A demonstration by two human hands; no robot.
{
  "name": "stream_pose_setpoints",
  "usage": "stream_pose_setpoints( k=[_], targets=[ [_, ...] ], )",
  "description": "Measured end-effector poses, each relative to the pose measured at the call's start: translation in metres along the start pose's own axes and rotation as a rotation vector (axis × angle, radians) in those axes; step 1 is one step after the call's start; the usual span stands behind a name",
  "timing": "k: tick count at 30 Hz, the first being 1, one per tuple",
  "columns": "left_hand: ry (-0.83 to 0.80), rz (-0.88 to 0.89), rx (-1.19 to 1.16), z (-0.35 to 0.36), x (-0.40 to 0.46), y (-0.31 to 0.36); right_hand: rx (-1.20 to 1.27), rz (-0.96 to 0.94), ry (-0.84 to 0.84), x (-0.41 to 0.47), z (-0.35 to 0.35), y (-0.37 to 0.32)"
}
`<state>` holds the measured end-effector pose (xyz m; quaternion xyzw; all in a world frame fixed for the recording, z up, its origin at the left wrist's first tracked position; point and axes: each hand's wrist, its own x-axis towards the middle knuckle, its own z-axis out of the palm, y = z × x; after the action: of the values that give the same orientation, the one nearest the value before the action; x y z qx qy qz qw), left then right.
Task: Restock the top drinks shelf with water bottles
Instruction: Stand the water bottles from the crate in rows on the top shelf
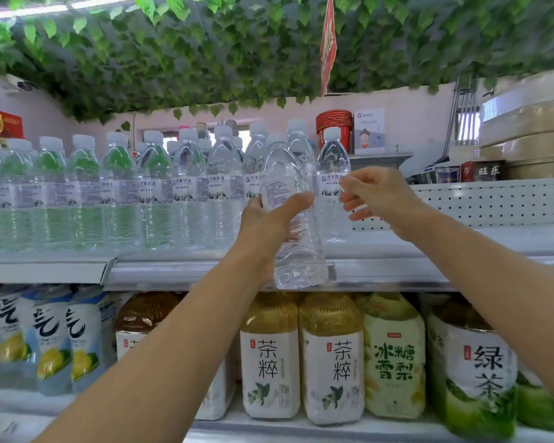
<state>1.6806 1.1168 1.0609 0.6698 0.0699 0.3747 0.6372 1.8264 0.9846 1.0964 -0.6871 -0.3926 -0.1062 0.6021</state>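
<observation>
My left hand (269,219) has thumb and fingers wrapped round the middle of a water bottle (293,225), thumb lying across the label. The bottle is tilted a bit, cap end up and leaning left, its base hanging in front of the top shelf (397,244) edge, not set down yet. My right hand (376,195) is just right of it, fingers loosely curled w/ nothing in them, fingertips close to the label of the end bottle (332,187), which stands upright on the shelf; I can't tell if they touch it.

Left of that, a row of water bottles (125,193) w/ white caps fills the top shelf to the left edge, at least two deep. Right of the end bottle the shelf is bare, backed by a white perforated panel (493,199).

Below, tea bottles (301,362) w/ white labels sit next to green-label ones, and blue lemon-drink bottles (45,340) are at left. Fake green leaves (205,52) hang overhead.
</observation>
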Motion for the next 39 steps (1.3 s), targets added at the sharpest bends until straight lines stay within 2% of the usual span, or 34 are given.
stream_pose_setpoints(
  k=[2, 4, 6, 8, 10, 12, 15, 18, 20, 22, 24, 25, 27, 31, 34, 37, 39],
  targets=[
    [0.033, 0.029, -0.017, 0.005, -0.003, 0.005, 0.101, -0.096, -0.193, -0.029, 0.002, -0.018],
    [0.041, 0.024, -0.077, 0.010, -0.003, 0.012, -0.064, -0.137, -0.364, -0.055, 0.011, -0.032],
    [0.026, -0.022, -0.144, 0.013, -0.004, 0.021, -0.330, -0.166, -0.379, -0.071, 0.024, -0.036],
    [0.017, -0.039, -0.203, 0.014, -0.006, 0.027, -0.398, -0.175, -0.284, -0.079, 0.034, -0.038],
    [-0.028, -0.052, -0.279, 0.014, -0.005, 0.031, -0.233, -0.130, -0.239, -0.080, 0.034, -0.038],
    [-0.126, -0.080, -0.437, 0.012, -0.004, 0.034, 0.077, -0.055, -0.290, -0.078, 0.030, -0.033],
    [-0.176, -0.091, -0.571, 0.006, 0.001, 0.040, 0.507, 0.073, -0.395, -0.080, 0.023, -0.022],
    [-0.231, -0.060, -0.565, 0.007, 0.003, 0.042, 0.697, 0.100, -0.516, -0.081, 0.019, -0.016],
    [-0.239, -0.027, -0.567, 0.011, 0.001, 0.046, 0.674, 0.085, -0.558, -0.081, 0.017, -0.018],
    [-0.222, 0.027, -0.524, 0.016, 0.001, 0.050, 0.406, -0.003, -0.517, -0.079, 0.016, -0.022],
    [-0.197, 0.102, -0.434, 0.022, 0.001, 0.056, 0.107, -0.081, -0.384, -0.074, 0.017, -0.031],
    [-0.187, 0.132, -0.394, 0.025, 0.001, 0.060, 0.051, -0.093, -0.306, -0.071, 0.017, -0.035],
    [-0.157, 0.206, -0.284, 0.029, 0.004, 0.069, 0.065, -0.112, -0.193, -0.061, 0.015, -0.038],
    [-0.080, 0.317, 0.102, 0.023, 0.017, 0.076, 0.183, -0.094, -0.062, -0.035, 0.005, -0.033],
    [-0.043, 0.308, 0.260, 0.010, 0.022, 0.056, 0.183, 0.012, -0.067, -0.020, -0.003, -0.016],
    [-0.033, 0.281, 0.306, -0.001, 0.027, 0.034, 0.183, 0.131, -0.084, -0.010, -0.002, 0.007],
    [-0.022, 0.325, 0.377, -0.004, 0.033, 0.024, 0.198, 0.178, -0.118, -0.005, -0.001, 0.015]
  ],
)
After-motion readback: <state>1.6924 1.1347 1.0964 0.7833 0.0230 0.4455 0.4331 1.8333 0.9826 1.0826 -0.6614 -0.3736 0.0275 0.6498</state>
